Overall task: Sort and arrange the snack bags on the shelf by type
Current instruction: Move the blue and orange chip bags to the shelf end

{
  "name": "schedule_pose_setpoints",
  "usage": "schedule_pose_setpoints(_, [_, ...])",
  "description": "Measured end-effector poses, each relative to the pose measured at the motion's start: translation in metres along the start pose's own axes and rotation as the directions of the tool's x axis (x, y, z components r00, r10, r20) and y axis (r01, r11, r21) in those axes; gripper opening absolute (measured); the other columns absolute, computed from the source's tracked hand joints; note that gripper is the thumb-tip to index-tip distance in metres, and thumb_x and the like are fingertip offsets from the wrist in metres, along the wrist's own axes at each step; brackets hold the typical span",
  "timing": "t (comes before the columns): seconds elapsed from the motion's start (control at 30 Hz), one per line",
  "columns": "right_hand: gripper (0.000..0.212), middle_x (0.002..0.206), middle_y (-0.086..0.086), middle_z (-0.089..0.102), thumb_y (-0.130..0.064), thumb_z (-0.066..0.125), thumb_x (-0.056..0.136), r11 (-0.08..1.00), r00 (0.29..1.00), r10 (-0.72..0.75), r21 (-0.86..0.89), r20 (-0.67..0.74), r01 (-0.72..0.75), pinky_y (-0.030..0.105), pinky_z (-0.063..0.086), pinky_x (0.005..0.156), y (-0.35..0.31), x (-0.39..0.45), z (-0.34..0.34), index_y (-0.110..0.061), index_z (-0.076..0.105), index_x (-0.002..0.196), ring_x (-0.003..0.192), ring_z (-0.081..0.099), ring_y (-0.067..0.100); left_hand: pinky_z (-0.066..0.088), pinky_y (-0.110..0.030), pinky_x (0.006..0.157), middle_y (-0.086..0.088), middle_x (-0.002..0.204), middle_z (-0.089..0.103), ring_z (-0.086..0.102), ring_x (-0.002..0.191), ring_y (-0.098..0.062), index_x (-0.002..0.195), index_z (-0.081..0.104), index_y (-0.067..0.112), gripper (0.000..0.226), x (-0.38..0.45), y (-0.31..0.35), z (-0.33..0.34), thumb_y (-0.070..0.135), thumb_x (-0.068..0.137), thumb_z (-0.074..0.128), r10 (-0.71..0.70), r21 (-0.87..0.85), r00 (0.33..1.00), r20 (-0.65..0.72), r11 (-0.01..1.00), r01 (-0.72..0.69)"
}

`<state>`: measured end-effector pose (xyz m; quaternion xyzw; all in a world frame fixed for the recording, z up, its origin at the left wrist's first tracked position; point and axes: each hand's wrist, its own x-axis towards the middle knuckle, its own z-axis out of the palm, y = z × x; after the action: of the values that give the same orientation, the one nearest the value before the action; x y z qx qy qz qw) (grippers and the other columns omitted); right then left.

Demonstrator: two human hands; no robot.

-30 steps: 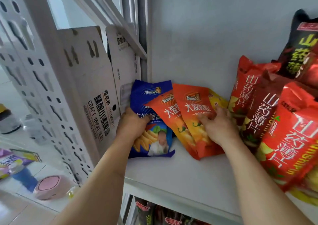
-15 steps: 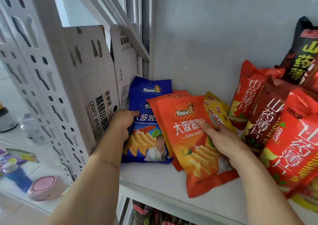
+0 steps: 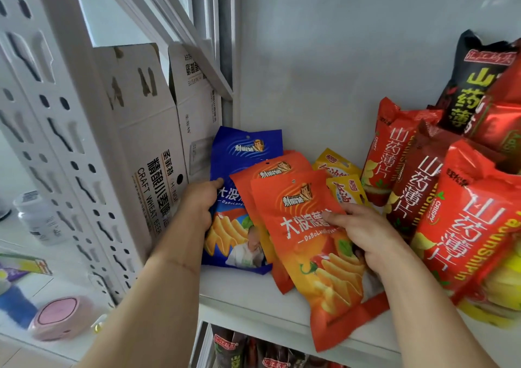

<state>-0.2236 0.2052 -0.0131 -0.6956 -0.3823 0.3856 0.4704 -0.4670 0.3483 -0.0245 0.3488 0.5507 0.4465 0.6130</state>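
Observation:
On the white shelf (image 3: 248,297) a blue chip bag (image 3: 242,153) leans at the left end, and my left hand (image 3: 201,202) grips its left edge. Two orange chip bags overlap to its right. My right hand (image 3: 363,232) holds the front orange bag (image 3: 313,255), thumb on its face, with the bag's bottom past the shelf's front edge. The second orange bag (image 3: 253,193) sits behind it. Small yellow bags (image 3: 338,167) lie behind those. Red yam-chip bags (image 3: 462,226) are stacked at the right, with a black bag (image 3: 473,86) behind.
A white cardboard beer carton (image 3: 146,131) stands left of the shelf against a perforated white upright (image 3: 56,142). More snack bags (image 3: 253,353) fill the shelf below. A pink round object (image 3: 59,317) and a jar (image 3: 36,215) sit on a low surface at left.
My right hand has pulled the front orange bag forward and down toward the shelf's edge, uncovering the yellow bags behind. My left hand stays on the blue bag.

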Motion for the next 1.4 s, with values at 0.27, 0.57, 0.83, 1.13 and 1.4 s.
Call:
schedule_pose_setpoints(0.27, [0.008,0.085,0.005,0.077,-0.023,0.065,0.093,0.975,0.995,0.092,0.209,-0.037,-0.082,0.039,0.058,0.068,0.015,-0.037,-0.009,-0.019,0.069,0.098,0.076,0.074,0.026,0.052,-0.035,0.055,-0.012,0.083,0.070,0.066,0.065,-0.025,0.100,0.061,0.010,0.011,-0.004,0.000,-0.001,0.021,0.100,0.059,0.076,0.000,0.997,0.013,0.997,-0.076])
schedule_pose_setpoints(0.57, [0.010,0.089,0.008,0.077,-0.022,0.063,0.094,0.933,0.996,0.063,0.358,-0.067,-0.035,0.043,0.059,0.075,0.033,-0.096,-0.019,-0.016,0.068,0.101,0.081,0.073,0.028,0.057,-0.037,0.064,-0.009,0.094,0.073,0.071,0.076,-0.024,0.115,0.061,0.012,0.019,-0.060,-0.008,-0.014,0.025,0.101,0.057,0.186,-0.045,0.982,0.034,0.982,-0.185])
schedule_pose_setpoints(0.83, [0.013,0.094,0.013,0.076,-0.016,0.062,0.093,0.894,0.998,0.048,0.446,-0.030,-0.030,0.050,0.057,0.082,0.073,-0.201,-0.060,-0.011,0.071,0.101,0.083,0.073,0.030,0.057,-0.034,0.061,-0.005,0.084,0.072,0.071,0.067,-0.020,0.090,0.059,0.019,0.010,-0.153,-0.038,-0.030,0.023,0.098,0.063,0.289,-0.107,0.956,-0.052,0.950,-0.293])
schedule_pose_setpoints(1.13, [0.015,0.097,0.014,0.075,-0.017,0.061,0.093,0.843,0.983,0.145,0.534,-0.114,-0.063,0.042,0.058,0.076,0.154,-0.322,-0.145,-0.010,0.069,0.104,0.082,0.072,0.029,0.060,-0.036,0.063,-0.008,0.083,0.075,0.073,0.066,-0.019,0.089,0.058,0.015,0.016,-0.283,-0.128,-0.011,0.028,0.097,0.063,0.254,-0.055,0.967,0.025,0.966,-0.253])
schedule_pose_setpoints(1.4, [0.016,0.091,0.011,0.076,-0.018,0.064,0.092,0.836,0.907,0.237,0.548,-0.348,-0.008,0.036,0.058,0.063,0.205,-0.391,-0.263,-0.011,0.068,0.106,0.072,0.074,0.025,0.061,-0.053,0.080,-0.011,0.089,0.078,0.076,0.082,-0.029,0.097,0.063,0.012,0.020,-0.365,-0.188,0.089,0.031,0.097,0.063,0.200,-0.015,0.951,0.237,0.979,-0.203])
